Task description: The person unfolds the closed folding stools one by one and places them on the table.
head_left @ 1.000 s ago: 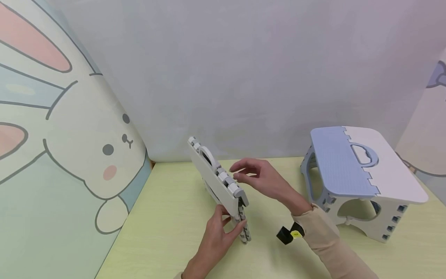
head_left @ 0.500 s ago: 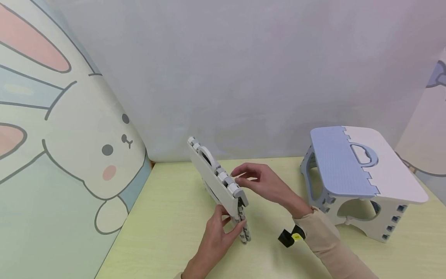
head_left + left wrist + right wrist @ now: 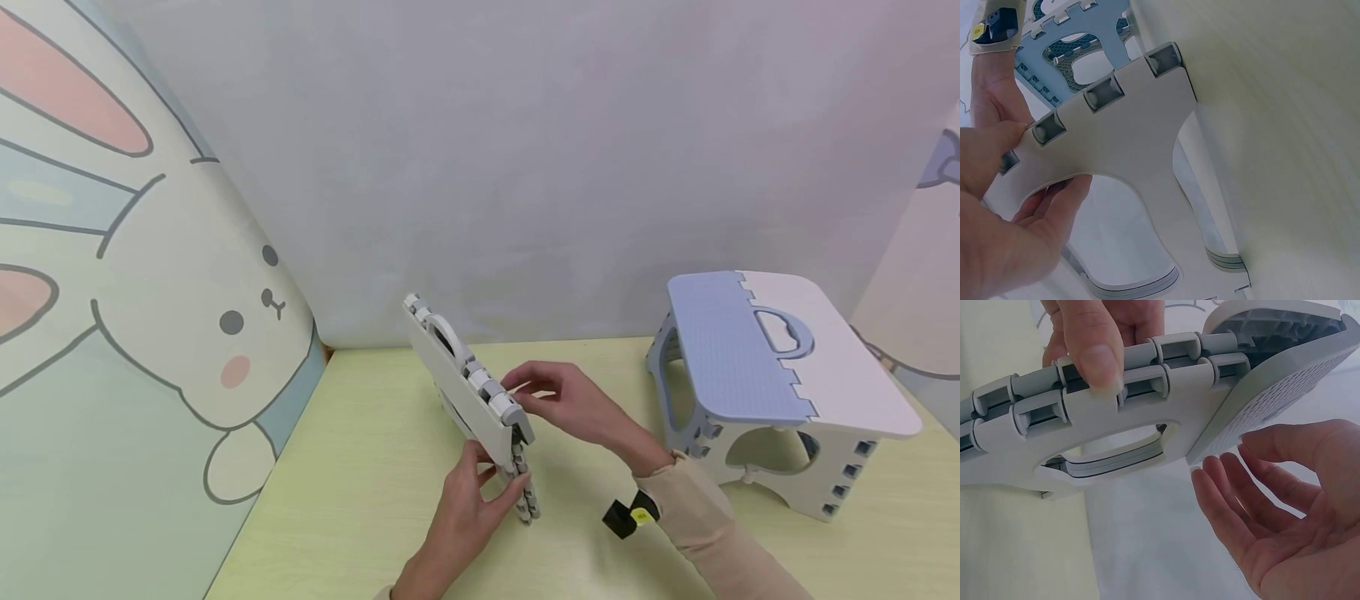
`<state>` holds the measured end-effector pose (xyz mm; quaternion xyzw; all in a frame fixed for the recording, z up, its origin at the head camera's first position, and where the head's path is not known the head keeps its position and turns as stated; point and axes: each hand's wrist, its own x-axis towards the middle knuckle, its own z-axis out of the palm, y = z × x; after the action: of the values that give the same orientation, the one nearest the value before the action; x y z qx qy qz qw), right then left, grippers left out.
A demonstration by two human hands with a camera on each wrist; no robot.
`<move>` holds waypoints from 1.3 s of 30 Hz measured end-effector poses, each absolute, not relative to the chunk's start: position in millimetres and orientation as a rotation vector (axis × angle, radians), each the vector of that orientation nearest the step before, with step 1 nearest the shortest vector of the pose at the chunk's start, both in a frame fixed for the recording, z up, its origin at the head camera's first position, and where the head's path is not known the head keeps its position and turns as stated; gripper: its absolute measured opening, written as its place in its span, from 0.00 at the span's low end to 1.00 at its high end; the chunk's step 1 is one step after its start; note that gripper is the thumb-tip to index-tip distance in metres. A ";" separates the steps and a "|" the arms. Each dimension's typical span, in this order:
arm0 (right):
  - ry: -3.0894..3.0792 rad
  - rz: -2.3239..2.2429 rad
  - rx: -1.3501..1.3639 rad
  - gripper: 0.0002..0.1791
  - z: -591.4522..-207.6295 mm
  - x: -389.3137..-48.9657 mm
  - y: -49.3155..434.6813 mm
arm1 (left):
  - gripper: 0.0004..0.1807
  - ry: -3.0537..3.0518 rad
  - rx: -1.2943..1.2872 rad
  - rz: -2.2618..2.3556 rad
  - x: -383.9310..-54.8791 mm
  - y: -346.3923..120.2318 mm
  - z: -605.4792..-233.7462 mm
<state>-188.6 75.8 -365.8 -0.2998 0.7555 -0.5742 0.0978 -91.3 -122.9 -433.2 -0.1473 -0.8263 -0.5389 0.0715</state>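
A white and grey folding step stool point(image 3: 460, 392), partly folded, stands tilted on the table, its carry handle point(image 3: 450, 340) on the upper edge. My left hand point(image 3: 471, 504) grips its near folded leg panel point(image 3: 1129, 119), thumb over the hinged edge and fingers through the cutout. On the other side, my right hand point(image 3: 566, 400) is beside the stool's grey seat half point(image 3: 1272, 387). In the right wrist view, its bent, spread fingertips point(image 3: 1210, 464) are right at that half's lower edge, with nothing gripped between them.
A blue and white folding stool point(image 3: 757, 350) stands unfolded at the right of the pale yellow table point(image 3: 360, 500). A grey wall point(image 3: 525, 183) rises behind, and a rabbit-print panel point(image 3: 172, 317) slants along the left.
My right hand has shifted slightly right and down, to the side of the stool's hinged edge. My left hand and the stool have stayed in place.
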 end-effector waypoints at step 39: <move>2.142 -1.609 -0.940 0.14 -399.4 -185.1 84.2 | 0.28 -2.490 -0.436 -1.621 -91.1 -122.6 -433.1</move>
<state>-185.1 84.2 -399.4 -0.3273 0.7458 -0.5602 0.1509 -91.1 -122.6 -433.1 -0.1449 -0.8273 -0.5384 0.0692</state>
